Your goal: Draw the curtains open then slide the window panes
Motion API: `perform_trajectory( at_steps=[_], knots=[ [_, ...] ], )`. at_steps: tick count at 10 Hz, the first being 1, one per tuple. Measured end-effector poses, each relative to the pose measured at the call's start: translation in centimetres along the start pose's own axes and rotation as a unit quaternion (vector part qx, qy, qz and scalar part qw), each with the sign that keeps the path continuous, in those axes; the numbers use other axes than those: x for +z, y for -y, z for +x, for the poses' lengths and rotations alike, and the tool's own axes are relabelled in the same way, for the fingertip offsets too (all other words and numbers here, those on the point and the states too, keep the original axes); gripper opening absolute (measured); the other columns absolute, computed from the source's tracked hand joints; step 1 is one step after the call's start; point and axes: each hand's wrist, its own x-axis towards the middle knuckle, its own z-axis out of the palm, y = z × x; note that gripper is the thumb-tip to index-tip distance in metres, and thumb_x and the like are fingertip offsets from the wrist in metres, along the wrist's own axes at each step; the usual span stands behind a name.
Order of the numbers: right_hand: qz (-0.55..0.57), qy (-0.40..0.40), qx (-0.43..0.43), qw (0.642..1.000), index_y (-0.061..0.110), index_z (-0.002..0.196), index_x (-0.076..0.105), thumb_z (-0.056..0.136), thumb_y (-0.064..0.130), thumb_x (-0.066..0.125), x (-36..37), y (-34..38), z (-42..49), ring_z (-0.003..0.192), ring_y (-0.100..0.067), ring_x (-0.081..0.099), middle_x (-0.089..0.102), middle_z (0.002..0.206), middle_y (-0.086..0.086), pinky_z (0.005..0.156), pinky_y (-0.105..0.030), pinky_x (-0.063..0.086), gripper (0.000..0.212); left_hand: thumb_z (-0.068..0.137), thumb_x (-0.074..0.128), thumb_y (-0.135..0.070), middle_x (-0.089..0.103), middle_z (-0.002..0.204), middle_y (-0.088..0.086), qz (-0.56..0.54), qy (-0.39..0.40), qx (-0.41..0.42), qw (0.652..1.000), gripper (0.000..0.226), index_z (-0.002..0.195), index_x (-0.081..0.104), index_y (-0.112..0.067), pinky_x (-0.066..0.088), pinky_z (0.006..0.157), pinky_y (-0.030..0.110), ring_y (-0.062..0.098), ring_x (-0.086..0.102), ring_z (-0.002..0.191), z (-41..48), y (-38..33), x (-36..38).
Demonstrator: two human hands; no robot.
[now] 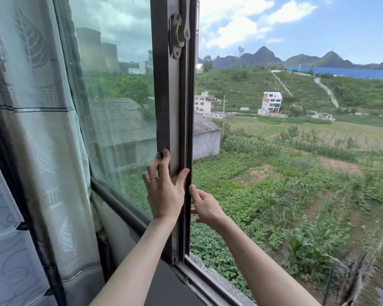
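Curtain (53, 151): we note it gathered at the far left, well apart from both hands; drawing looks done.
Glass pane (115, 96): lies just left of our left fingers, shut across that half.
Pane stile (173, 120): the upright frame bar we are handling; long axis vertical, running from above the fingers down to the sill track (210, 281).
Left hand (164, 191): flat on the stile's inner face, fingers (165, 160) spread and hooked over its left edge, thumb angled onto its right side.
Latch (178, 35): high above the fingers on the same stile.
Right hand (205, 206): just right of the stile, fingertips lightly curled, touching its outer edge; not a closed grip.
Open gap: everything right of our right hand is open air, fields beyond.
Judgement: both hands are at the stile, left has the firmer hold; sliding runs horizontally, across the stile's axis.
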Motion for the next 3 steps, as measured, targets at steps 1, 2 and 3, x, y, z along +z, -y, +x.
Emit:
perform_trajectory(
  at_steps=[1, 2, 3],
  knots=[
    [-0.018, 0.03, 0.01, 0.999, 0.029, 0.121, 0.064, 0.093, 0.065, 0.039, -0.3, 0.0, -1.0, 0.105, -0.021, 0.068, 0.069, 0.118, -0.002, 0.093, -0.043, 0.053, 0.052, 0.086, 0.072, -0.035, 0.048, 0.14, 0.014, -0.019, 0.03, -0.031, 0.999, 0.069, 0.144, 0.039, -0.019, 0.034, 0.106, 0.058, 0.027, 0.041, 0.129, -0.2, -0.6, -0.2],
    [-0.103, 0.036, -0.026, 0.994, 0.031, 0.131, 0.059, 0.094, 0.063, 0.043, -1.6, -1.3, -3.7, 0.112, -0.009, 0.061, 0.065, 0.13, 0.005, 0.098, -0.031, 0.047, 0.051, 0.088, 0.069, -0.024, 0.024, 0.159, 0.011, -0.013, 0.086, -0.014, 0.996, 0.083, 0.155, 0.019, -0.019, 0.029, 0.114, 0.054, 0.03, 0.027, 0.143, -2.0, -0.5, -0.6],
    [-0.191, 0.015, -0.03, 0.981, 0.03, 0.133, 0.057, 0.098, 0.051, 0.048, -3.3, -3.4, -7.2, 0.116, -0.006, 0.057, 0.061, 0.134, 0.008, 0.1, -0.027, 0.044, 0.043, 0.084, 0.065, -0.018, 0.014, 0.161, 0.017, 0.025, 0.163, 0.132, 0.977, 0.069, 0.148, 0.04, -0.016, 0.025, 0.116, 0.054, 0.034, 0.014, 0.148, -5.6, -0.1, -1.5]
  ],
)
